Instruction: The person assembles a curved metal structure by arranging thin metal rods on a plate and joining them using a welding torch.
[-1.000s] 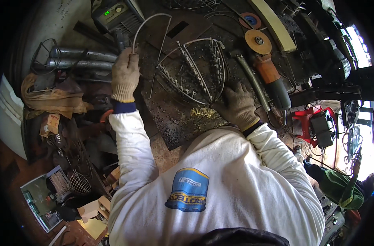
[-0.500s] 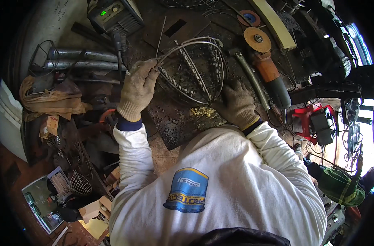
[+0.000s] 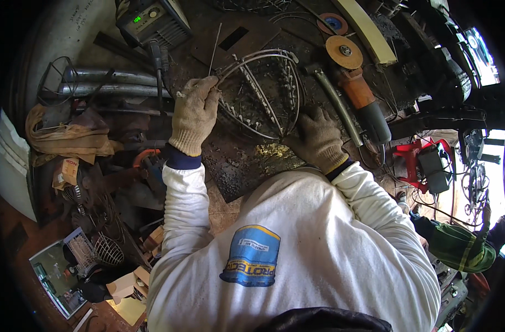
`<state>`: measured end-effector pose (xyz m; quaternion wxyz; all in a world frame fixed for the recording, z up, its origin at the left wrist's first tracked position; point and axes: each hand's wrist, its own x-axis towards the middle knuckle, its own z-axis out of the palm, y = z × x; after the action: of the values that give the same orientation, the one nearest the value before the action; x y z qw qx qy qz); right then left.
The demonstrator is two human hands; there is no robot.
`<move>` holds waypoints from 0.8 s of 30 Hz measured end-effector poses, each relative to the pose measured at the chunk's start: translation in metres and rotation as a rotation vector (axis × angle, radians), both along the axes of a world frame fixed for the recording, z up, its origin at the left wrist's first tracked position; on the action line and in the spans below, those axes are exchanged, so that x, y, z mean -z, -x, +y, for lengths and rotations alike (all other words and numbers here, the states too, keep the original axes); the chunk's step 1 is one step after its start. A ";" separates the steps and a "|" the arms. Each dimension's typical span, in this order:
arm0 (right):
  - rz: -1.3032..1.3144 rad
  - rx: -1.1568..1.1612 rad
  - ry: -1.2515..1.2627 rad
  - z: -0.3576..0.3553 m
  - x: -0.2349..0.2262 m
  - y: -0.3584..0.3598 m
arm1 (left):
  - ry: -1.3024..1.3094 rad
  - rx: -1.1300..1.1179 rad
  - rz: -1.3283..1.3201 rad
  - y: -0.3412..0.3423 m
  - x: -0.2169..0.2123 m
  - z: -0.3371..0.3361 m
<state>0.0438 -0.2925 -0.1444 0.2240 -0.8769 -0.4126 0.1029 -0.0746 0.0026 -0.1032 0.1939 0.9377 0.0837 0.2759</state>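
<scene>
A rounded metal frame (image 3: 259, 94) of thin bent bars, with a straight bar across and rows of small light bits, lies on the dark, grimy work surface (image 3: 230, 166). My left hand (image 3: 196, 113), in a tan knit glove, is closed on the frame's left curved edge, fingertips pressed together. Just beyond those fingers a thin straight rod (image 3: 215, 48) slants away. My right hand (image 3: 320, 138), gloved too, rests at the frame's lower right, its thumb by the low joint and its fingers bent round the rim; the fingertips are partly hidden.
Right of the frame lie a metal tube (image 3: 336, 105) and an orange-and-grey angle grinder (image 3: 363, 99) with a tan disc. A welding machine (image 3: 153, 25) with a lit display stands far left, near metal pipes (image 3: 114, 80). Another person's green sleeve (image 3: 465, 246) shows at right.
My left hand has moved slightly right along the frame's left edge, and its wrist has turned more upright. My right hand stays in place by the frame. The view has shifted slightly.
</scene>
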 end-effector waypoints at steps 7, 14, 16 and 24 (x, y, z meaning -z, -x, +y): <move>-0.018 0.003 -0.019 0.001 0.001 0.002 | 0.061 -0.040 0.046 0.007 -0.024 -0.008; 0.008 0.031 0.020 0.004 -0.003 0.002 | 0.287 -0.087 0.027 0.026 -0.022 0.028; -0.036 -0.001 -0.006 0.004 -0.002 0.001 | 0.284 -0.092 0.038 0.027 -0.022 0.027; -0.046 0.000 0.011 0.004 0.000 0.002 | 0.031 0.016 0.056 -0.008 -0.028 0.014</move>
<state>0.0420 -0.2887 -0.1448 0.2097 -0.8803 -0.4170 0.0849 -0.0665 0.0167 -0.0755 0.2080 0.9426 0.0858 0.2468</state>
